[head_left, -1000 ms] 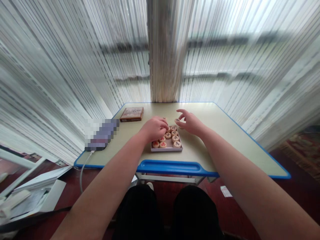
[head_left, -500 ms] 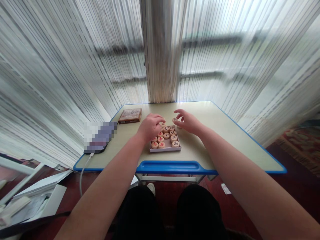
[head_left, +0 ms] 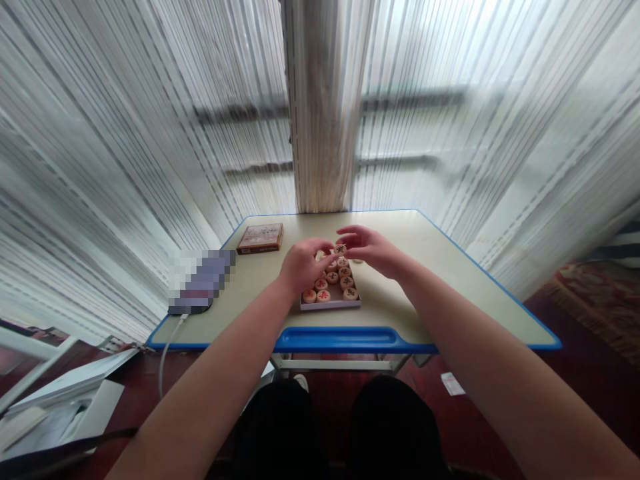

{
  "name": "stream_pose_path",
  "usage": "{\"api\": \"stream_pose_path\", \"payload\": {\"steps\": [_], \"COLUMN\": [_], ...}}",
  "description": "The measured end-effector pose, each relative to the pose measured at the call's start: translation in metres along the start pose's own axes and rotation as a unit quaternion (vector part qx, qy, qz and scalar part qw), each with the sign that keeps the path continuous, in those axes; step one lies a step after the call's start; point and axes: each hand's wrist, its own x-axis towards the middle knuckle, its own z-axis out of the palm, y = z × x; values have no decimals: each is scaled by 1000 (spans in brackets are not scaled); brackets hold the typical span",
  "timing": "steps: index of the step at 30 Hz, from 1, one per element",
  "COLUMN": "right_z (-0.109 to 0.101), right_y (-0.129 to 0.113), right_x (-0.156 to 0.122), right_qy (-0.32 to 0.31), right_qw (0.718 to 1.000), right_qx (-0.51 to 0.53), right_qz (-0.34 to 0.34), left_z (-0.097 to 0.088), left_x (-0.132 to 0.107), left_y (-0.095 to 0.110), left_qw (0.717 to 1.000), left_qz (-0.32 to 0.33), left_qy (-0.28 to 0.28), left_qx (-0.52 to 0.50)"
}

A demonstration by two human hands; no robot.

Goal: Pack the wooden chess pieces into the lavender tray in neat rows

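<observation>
A shallow white tray (head_left: 330, 305) sits near the front edge of the beige table (head_left: 440, 267) and holds several round wooden chess pieces with red and black characters. My left hand (head_left: 303, 264) hovers over the tray's far left, fingers curled and touching the pieces; what it holds, if anything, is hidden. My right hand (head_left: 370, 251) is above the tray's far end, and its thumb and fingers pinch one wooden chess piece (head_left: 340, 249) with a black character.
The tray's brown lid (head_left: 261, 238) lies at the table's far left. A pixelated dark device (head_left: 200, 280) with a cable lies at the left edge. White curtains surround the table on three sides. White boards lie on the floor, lower left.
My right hand has carried its pinched piece left, from beyond the tray's far right corner to above the tray's far end. My left hand stays at the tray's far left.
</observation>
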Motion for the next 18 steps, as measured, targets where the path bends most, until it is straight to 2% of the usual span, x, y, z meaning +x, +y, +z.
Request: {"api": "stream_pose_path", "payload": {"steps": [6, 12, 15, 18], "right_z": [-2, -4, -3, 1], "right_y": [-1, 0, -2, -4], "right_x": [0, 2, 1, -2], "right_qy": [13, -1, 2, 20], "right_qw": [1000, 999, 994, 970], "right_qx": [-5, -30, -108, -235], "right_qz": [-2, 18, 10, -64], "left_z": [-5, -14, -19, -20], "left_x": [3, 3, 4, 5], "left_y": [4, 6, 4, 2], "left_qw": [1000, 998, 994, 994], "left_qz": [13, -49, -85, -97], "left_qy": [-4, -35, -61, -59], "left_qx": [-25, -23, -6, 6]}}
